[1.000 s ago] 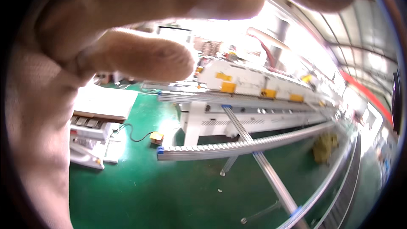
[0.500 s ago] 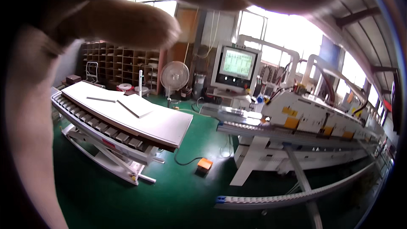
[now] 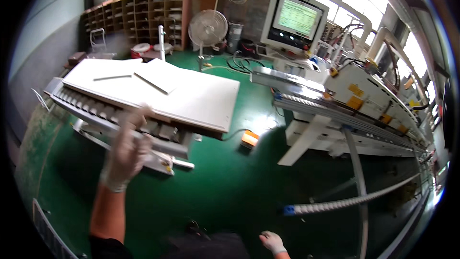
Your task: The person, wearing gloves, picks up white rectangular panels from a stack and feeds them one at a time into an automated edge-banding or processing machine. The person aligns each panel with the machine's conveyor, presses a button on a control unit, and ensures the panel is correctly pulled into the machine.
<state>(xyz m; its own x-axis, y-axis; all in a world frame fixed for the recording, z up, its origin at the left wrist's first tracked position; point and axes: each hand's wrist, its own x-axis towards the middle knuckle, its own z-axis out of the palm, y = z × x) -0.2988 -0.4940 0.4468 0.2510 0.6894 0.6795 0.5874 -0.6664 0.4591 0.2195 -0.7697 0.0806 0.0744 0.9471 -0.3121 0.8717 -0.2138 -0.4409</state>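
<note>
Large panel (image 3: 206, 95): white, rectangular, lying flat on the roller worktop (image 3: 80, 111)
Small panel (image 3: 159, 74): white, lying askew on the large one

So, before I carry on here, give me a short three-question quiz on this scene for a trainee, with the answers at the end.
1. Multiple choice: What colour is the top of the large panel lying over the roller table? A, green; B, white; C, red.
2. True or false: The left hand shows lower in the picture than the right hand.
3. Fill in: In the picture, the fan appears to the ___ of the screen.

Key:
1. B.
2. False; the left hand shows higher, and the right hand is near the lower edge.
3. Left.
</note>
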